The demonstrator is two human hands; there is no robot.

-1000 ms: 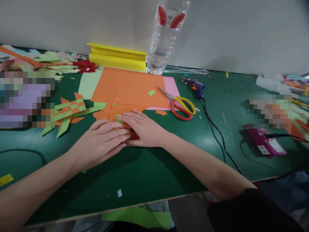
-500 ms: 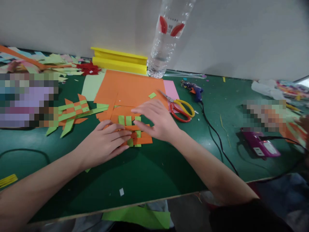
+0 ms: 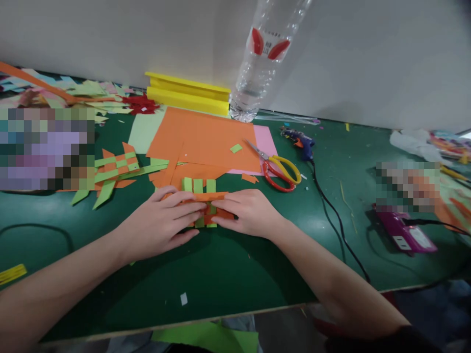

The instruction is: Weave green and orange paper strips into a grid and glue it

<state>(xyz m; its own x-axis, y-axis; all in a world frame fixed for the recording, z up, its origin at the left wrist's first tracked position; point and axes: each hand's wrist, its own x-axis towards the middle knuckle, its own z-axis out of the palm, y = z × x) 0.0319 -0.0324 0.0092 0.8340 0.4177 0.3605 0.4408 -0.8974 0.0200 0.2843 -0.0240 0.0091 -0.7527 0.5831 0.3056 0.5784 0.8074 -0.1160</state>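
A small mat of woven green and orange paper strips [image 3: 210,186] lies on the green table in front of me. Across it rests my left hand [image 3: 171,215], palm down, its fingers stretched over the left part and its thumb apart on the near side. My right hand [image 3: 250,211] is at the right part, fingers and thumb closed in on an orange paper strip [image 3: 209,196] of the weave. Fingers of both hands nearly meet and hide much of the middle. Beyond them lie orange paper sheets [image 3: 206,137] and an orange scrap [image 3: 250,178].
Scissors [image 3: 281,171] with red and yellow handles lie right of the sheets, near a blue glue gun [image 3: 300,142] with a black cord. A water bottle [image 3: 253,83] stands by the wall. At left is a woven paper fish [image 3: 114,169]; at right, a purple power socket [image 3: 406,235].
My right hand has come down from above the weave onto its right part, and its fingers have closed in. The left hand stays on the weave. The view has shifted slightly.
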